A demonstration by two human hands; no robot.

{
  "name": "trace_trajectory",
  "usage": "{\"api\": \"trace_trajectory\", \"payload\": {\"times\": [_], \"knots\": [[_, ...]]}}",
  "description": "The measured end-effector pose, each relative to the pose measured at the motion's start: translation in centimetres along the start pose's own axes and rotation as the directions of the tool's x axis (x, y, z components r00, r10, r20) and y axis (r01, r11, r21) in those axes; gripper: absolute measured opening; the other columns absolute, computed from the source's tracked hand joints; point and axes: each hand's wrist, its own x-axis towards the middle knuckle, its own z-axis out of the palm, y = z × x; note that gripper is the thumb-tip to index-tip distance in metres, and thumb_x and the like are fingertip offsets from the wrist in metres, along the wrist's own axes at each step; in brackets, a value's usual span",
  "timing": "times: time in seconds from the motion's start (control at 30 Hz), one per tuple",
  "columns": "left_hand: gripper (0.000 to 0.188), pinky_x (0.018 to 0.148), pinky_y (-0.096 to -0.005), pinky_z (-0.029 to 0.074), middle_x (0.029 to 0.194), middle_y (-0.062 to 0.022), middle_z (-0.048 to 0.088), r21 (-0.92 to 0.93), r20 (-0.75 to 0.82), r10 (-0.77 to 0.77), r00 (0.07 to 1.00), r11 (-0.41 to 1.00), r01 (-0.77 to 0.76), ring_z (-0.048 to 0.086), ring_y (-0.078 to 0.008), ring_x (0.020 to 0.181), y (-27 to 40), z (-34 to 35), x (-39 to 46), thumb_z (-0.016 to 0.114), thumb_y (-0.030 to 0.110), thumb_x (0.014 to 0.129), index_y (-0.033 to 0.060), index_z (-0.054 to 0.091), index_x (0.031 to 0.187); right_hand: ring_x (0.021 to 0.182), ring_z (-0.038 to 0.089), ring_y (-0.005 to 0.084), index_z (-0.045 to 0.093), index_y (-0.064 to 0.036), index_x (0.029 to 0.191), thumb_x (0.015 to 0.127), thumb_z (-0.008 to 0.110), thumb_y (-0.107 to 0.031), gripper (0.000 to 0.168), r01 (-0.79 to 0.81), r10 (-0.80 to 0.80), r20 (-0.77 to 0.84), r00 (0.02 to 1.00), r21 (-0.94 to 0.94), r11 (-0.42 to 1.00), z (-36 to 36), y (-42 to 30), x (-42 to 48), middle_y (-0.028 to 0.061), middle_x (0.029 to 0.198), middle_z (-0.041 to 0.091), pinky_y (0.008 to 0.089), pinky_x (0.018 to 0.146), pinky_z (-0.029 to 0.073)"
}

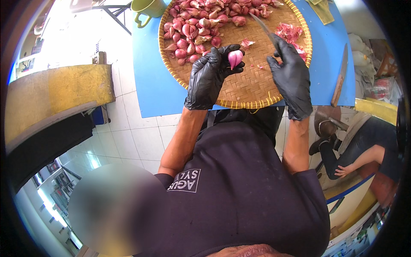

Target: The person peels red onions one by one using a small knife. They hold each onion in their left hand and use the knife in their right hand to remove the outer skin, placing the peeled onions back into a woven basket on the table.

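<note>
My left hand (210, 75), in a black glove, holds a peeled pink shallot (235, 59) over a round woven bamboo tray (247, 85). To its right, my gloved right hand (290, 72) grips a knife (262, 27) whose blade points up and to the left; the glove hides its handle. The blade is apart from the shallot. A heap of unpeeled shallots (192, 30) fills the far left part of the tray. Papery shallot skins (289, 32) lie at the right side, partly behind my right hand. A small piece of skin (247, 43) rests between the hands.
The tray stands on a blue tabletop (149, 80). A second knife (340, 75) with a wooden handle lies to the right. At the back are a green mug (147, 11) and a folded yellowish cloth (322, 11). Another person (362, 144) sits at the lower right.
</note>
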Motion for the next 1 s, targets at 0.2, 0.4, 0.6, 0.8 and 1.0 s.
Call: {"api": "trace_trajectory", "payload": {"times": [0.2, 0.4, 0.6, 0.8, 1.0], "knots": [[0.028, 0.073, -0.0296, 0.054, 0.097, -0.0094, 0.066, 0.329, -0.166, 0.153, 0.974, 0.940, -0.091, 0.064, -0.0168, 0.083, 1.0, -0.6, 0.1, 0.065, 0.007, 0.086, -0.0019, 0.060, 0.112, 0.081, 0.062, 0.0305, 0.059, -0.007, 0.113, 0.078, 0.069, -0.023, 0.040, 0.180, -0.163, 0.157, 0.974, -0.100, 0.979, 4.2, -0.2, 1.6, 0.0134, 0.089, 0.060, 0.0396, 0.068, 0.049], [0.026, 0.067, -0.0255, 0.051, 0.095, -0.0072, 0.066, 0.418, -0.173, 0.333, 0.927, 0.877, -0.237, 0.063, -0.0136, 0.080, 5.0, -3.1, -0.1, 0.068, -0.001, 0.081, 0.0005, 0.062, 0.106, 0.079, 0.062, 0.0324, 0.063, -0.006, 0.099, 0.082, 0.062, -0.011, 0.017, 0.056, -0.049, 0.033, 0.998, -0.305, 0.951, 1.3, 3.1, 2.0, 0.0154, 0.084, 0.060, 0.0395, 0.067, 0.048], [0.033, 0.082, -0.0267, 0.048, 0.102, -0.0049, 0.064, 0.745, 0.048, 0.365, 0.930, 0.607, -0.276, 0.060, -0.0129, 0.091, 9.2, -1.6, 4.1, 0.068, 0.006, 0.082, 0.0001, 0.060, 0.113, 0.074, 0.057, 0.0404, 0.057, -0.007, 0.088, 0.085, 0.059, -0.016, 0.010, -0.189, 0.190, 0.008, 0.982, -0.064, 0.980, -3.1, 2.3, 1.4, 0.0202, 0.076, 0.057, 0.0444, 0.062, 0.044], [0.032, 0.074, -0.0301, 0.050, 0.087, -0.0132, 0.066, 0.854, 0.388, 0.531, 0.753, 0.100, -0.510, 0.061, -0.0153, 0.078, 13.8, -0.3, 18.6, 0.063, 0.020, 0.081, -0.0046, 0.062, 0.102, 0.084, 0.059, 0.0391, 0.058, -0.007, 0.097, 0.084, 0.059, -0.010, 0.013, -0.270, 0.256, 0.129, 0.958, 0.104, 0.957, -2.1, 0.5, 0.4, 0.0201, 0.088, 0.060, 0.0422, 0.070, 0.047], [0.039, 0.072, -0.0415, 0.052, 0.086, -0.0228, 0.067, 0.824, 0.563, 0.473, 0.678, -0.385, -0.415, 0.067, -0.0341, 0.079, 16.7, 3.3, 19.9, 0.065, 0.031, 0.081, -0.0016, 0.062, 0.103, 0.084, 0.062, 0.0318, 0.058, -0.003, 0.105, 0.084, 0.060, -0.008, 0.021, -0.141, 0.154, -0.047, 0.987, 0.219, 0.966, -1.1, 2.3, -0.3, 0.0166, 0.093, 0.061, 0.0382, 0.072, 0.049]]}}
